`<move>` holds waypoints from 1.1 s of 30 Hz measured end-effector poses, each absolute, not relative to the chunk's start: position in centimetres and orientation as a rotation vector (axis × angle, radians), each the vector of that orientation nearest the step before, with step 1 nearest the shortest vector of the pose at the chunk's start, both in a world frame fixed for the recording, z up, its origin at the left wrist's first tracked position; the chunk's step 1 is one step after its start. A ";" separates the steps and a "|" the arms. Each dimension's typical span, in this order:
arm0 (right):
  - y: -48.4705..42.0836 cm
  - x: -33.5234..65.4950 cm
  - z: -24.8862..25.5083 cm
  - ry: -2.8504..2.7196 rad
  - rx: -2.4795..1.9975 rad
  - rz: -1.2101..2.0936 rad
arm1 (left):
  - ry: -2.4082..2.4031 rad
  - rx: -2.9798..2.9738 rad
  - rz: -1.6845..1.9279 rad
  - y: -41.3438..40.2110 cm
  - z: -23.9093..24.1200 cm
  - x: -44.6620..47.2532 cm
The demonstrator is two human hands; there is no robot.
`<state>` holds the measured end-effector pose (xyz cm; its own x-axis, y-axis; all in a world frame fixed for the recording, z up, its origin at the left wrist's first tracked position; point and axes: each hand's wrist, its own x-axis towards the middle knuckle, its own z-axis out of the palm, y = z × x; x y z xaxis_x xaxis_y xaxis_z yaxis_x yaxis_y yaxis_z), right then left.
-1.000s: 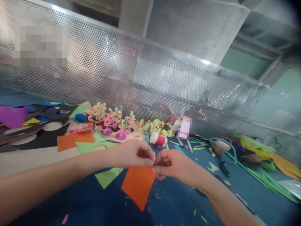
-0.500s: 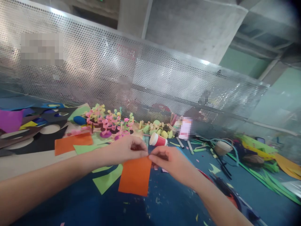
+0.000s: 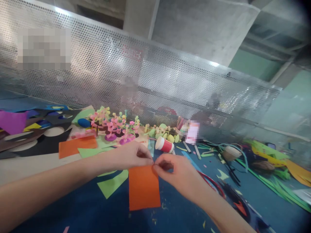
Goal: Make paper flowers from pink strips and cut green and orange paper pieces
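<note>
An orange paper rectangle (image 3: 143, 188) hangs from my two hands above the blue table (image 3: 102, 213). My left hand (image 3: 132, 156) pinches its upper left edge with fingers closed. My right hand (image 3: 176, 173) pinches the upper right corner, fingers closed too. The two pinches almost touch at the sheet's top edge. A light green paper scrap (image 3: 111, 185) lies on the table just left of the sheet.
Small pink and green paper flowers (image 3: 114, 126) stand behind my hands. A red and white cup (image 3: 164, 144) lies on its side. Orange paper (image 3: 76, 146) and dark scraps lie at the left, green strips (image 3: 274, 181) at the right. A perforated metal screen (image 3: 145, 77) runs along the back.
The orange sheet has turned from a tilted diamond to hanging straight down. My hands have stayed pinched at its top edge and shifted slightly.
</note>
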<state>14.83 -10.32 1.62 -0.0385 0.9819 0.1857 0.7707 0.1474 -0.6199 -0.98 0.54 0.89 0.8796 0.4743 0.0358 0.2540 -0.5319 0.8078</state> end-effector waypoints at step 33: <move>-10.1 15.0 1.8 -1.778 -1.561 0.517 | 0.433 2.061 0.443 1.0 0.8 -1.1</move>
<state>14.99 -10.10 1.82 -0.0239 0.9698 0.2427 0.6882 0.1920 -0.6996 -1.12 1.01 0.80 0.8718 0.4702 0.1371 0.1265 -0.4865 0.8645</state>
